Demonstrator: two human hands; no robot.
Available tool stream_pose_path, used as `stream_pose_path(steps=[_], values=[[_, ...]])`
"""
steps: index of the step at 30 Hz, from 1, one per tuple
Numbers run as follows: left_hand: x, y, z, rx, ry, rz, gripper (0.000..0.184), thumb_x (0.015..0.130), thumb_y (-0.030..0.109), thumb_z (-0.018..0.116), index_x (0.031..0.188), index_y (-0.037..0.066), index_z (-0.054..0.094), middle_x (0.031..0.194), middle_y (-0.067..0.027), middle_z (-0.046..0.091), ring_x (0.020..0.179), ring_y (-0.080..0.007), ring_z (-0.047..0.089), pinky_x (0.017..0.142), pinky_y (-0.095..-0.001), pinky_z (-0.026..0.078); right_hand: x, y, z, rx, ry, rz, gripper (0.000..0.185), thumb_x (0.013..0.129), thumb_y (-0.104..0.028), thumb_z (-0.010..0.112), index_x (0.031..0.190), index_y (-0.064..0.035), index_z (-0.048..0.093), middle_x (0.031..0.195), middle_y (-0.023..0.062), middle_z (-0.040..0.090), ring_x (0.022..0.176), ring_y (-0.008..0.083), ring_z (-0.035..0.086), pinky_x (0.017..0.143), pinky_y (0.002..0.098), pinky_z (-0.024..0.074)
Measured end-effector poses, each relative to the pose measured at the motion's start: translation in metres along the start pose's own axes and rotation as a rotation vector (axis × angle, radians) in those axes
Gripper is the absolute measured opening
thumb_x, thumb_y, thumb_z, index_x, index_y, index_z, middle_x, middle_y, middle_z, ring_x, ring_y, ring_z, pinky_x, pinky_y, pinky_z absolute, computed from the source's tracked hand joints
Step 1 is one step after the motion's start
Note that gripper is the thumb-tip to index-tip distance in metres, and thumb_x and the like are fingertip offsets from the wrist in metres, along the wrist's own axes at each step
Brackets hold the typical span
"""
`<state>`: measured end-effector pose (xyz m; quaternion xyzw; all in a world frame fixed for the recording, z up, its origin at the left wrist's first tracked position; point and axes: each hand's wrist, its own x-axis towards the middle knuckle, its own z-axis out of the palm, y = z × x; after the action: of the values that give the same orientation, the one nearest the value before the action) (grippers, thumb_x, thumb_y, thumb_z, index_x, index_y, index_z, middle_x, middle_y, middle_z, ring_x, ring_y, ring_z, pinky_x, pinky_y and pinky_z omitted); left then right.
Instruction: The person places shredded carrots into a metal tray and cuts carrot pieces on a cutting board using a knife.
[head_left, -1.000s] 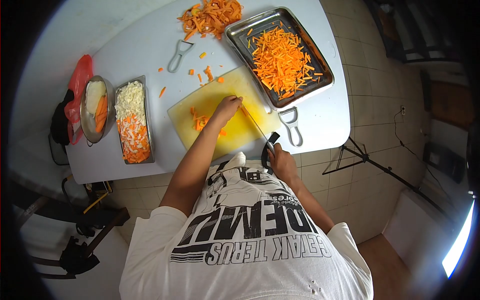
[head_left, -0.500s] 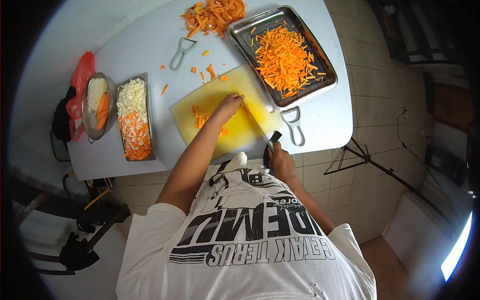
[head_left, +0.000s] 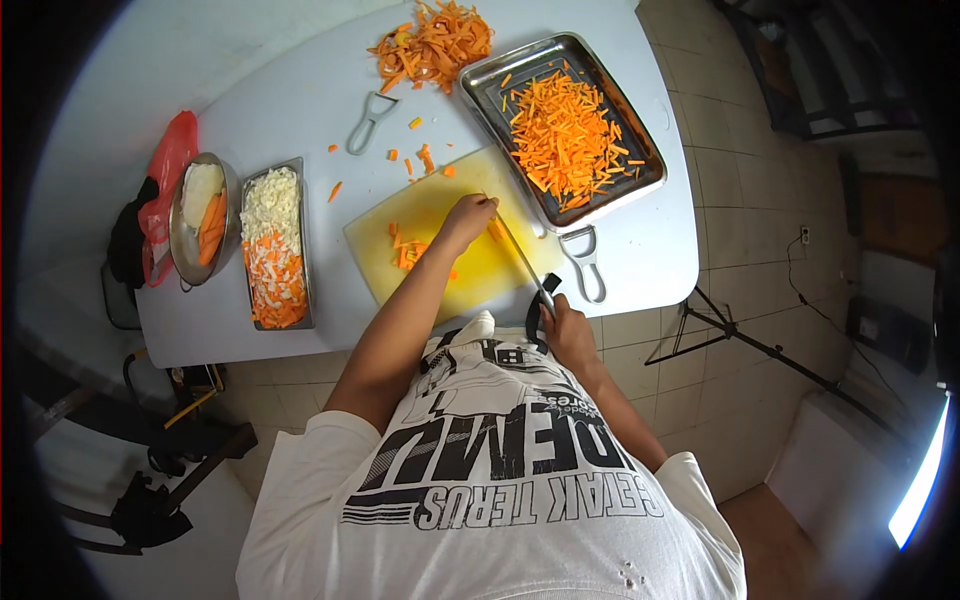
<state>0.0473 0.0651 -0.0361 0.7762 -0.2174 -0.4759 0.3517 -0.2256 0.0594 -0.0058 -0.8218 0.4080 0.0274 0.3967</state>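
My right hand (head_left: 568, 330) is wrapped round the handle of a knife (head_left: 522, 258), whose blade slants up and left over the yellow-stained cutting board (head_left: 385, 265). Near the knife's tip, my left hand (head_left: 467, 222) is closed, its fingertips together at a small carrot piece (head_left: 496, 230) beside the blade; the fingers partly hide it. Cut carrot chunks (head_left: 406, 248) lie on the board left of my left wrist, some behind the forearm. A metal tray (head_left: 655, 180) beyond the board holds a heap of carrot sticks (head_left: 568, 135).
Carrot peelings (head_left: 432, 48) are piled at the far edge. One peeler (head_left: 370, 124) lies behind the board, another peeler (head_left: 586, 265) at its right. To the left stand a pan of diced vegetables (head_left: 274, 250), a metal bowl (head_left: 228, 225) with whole carrots, and a red bag (head_left: 170, 180).
The view has shifted slightly. My right hand and the knife handle have dropped a little, and the blade lies at a slightly different slant. My left hand stays near the knife tip.
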Motion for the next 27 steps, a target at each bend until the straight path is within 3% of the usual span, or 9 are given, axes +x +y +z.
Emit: stream_pose_path(steps=[7, 10, 13, 16, 19, 22, 23, 27], values=[[0.002, 0.0, -0.002, -0.008, -0.038, -0.067, 0.034, 0.092, 0.038, 0.055, 0.076, 0.007, 0.055, 0.061, 0.0002, 0.044, 0.044, -0.0097, 0.034, 0.039, -0.0291, 0.025, 0.0, 0.0, 0.003, -0.026, -0.029, 0.043, 0.03, 0.095, -0.031, 0.052, 0.092, -0.002, 0.047, 0.065, 0.0267, 0.061, 0.064, 0.0478, 0.06, 0.057, 0.0551, 0.0482], [0.003, -0.001, -0.003, -0.023, -0.069, -0.055, 0.036, 0.093, 0.039, 0.053, 0.078, 0.007, 0.057, 0.062, 0.0003, 0.044, 0.048, -0.0104, 0.038, 0.043, -0.0282, 0.03, -0.002, -0.001, 0.001, -0.014, -0.004, 0.049, 0.029, 0.095, -0.03, 0.053, 0.091, -0.002, 0.047, 0.066, 0.027, 0.061, 0.064, 0.0477, 0.06, 0.057, 0.055, 0.0477], [-0.008, 0.008, -0.002, 0.023, 0.029, 0.198, 0.034, 0.095, 0.035, 0.053, 0.083, 0.004, 0.06, 0.067, -0.0016, 0.051, 0.058, -0.0133, 0.047, 0.054, -0.029, 0.039, -0.005, -0.004, -0.005, 0.01, 0.052, 0.047, 0.028, 0.094, -0.028, 0.055, 0.09, -0.0017, 0.047, 0.067, 0.0273, 0.061, 0.065, 0.048, 0.06, 0.057, 0.0548, 0.0469], [-0.011, 0.015, -0.011, 0.224, 0.039, 0.634, 0.03, 0.096, 0.029, 0.052, 0.09, 0.001, 0.062, 0.084, -0.0068, 0.059, 0.078, -0.0173, 0.057, 0.071, -0.029, 0.046, -0.012, -0.006, -0.011, 0.042, 0.112, 0.049, 0.026, 0.093, -0.025, 0.057, 0.09, -0.0014, 0.047, 0.066, 0.0274, 0.06, 0.065, 0.0485, 0.059, 0.056, 0.0546, 0.046], [-0.012, 0.017, -0.019, 0.139, -0.118, 0.624, 0.022, 0.093, 0.022, 0.057, 0.093, 0.002, 0.064, 0.102, -0.0106, 0.06, 0.093, -0.0217, 0.059, 0.082, -0.0307, 0.048, -0.018, -0.004, -0.017, 0.105, 0.226, 0.085, 0.022, 0.093, -0.02, 0.059, 0.089, -0.0008, 0.048, 0.063, 0.0262, 0.058, 0.063, 0.0481, 0.058, 0.054, 0.0534, 0.0437], [-0.01, -0.004, -0.018, 0.673, -0.158, 0.903, 0.017, 0.087, 0.018, 0.062, 0.095, 0.004, 0.067, 0.109, -0.0114, 0.059, 0.102, -0.0245, 0.058, 0.089, -0.0324, 0.047, -0.019, 0.0, -0.029, 0.169, 0.261, 0.047, 0.021, 0.093, -0.018, 0.059, 0.089, -0.0005, 0.048, 0.061, 0.0255, 0.056, 0.061, 0.0473, 0.057, 0.052, 0.0516, 0.0423], [-0.009, -0.009, -0.016, 0.755, -0.142, 0.922, 0.018, 0.082, 0.015, 0.065, 0.097, 0.007, 0.068, 0.109, -0.009, 0.059, 0.099, -0.0265, 0.058, 0.09, -0.036, 0.047, -0.019, -0.001, -0.033, 0.169, 0.272, 0.024, 0.021, 0.093, -0.017, 0.06, 0.09, -0.0004, 0.048, 0.06, 0.0254, 0.055, 0.059, 0.0468, 0.057, 0.051, 0.0502, 0.042], [-0.002, -0.001, -0.012, 0.946, -0.279, 0.801, 0.014, 0.081, 0.015, 0.064, 0.09, 0.005, 0.066, 0.105, -0.0082, 0.059, 0.096, -0.0276, 0.059, 0.086, -0.038, 0.049, -0.014, -0.001, -0.032, 0.18, 0.315, -0.011, 0.021, 0.093, -0.018, 0.059, 0.091, 0.0002, 0.048, 0.061, 0.026, 0.056, 0.06, 0.048, 0.056, 0.05, 0.0508, 0.0412]])
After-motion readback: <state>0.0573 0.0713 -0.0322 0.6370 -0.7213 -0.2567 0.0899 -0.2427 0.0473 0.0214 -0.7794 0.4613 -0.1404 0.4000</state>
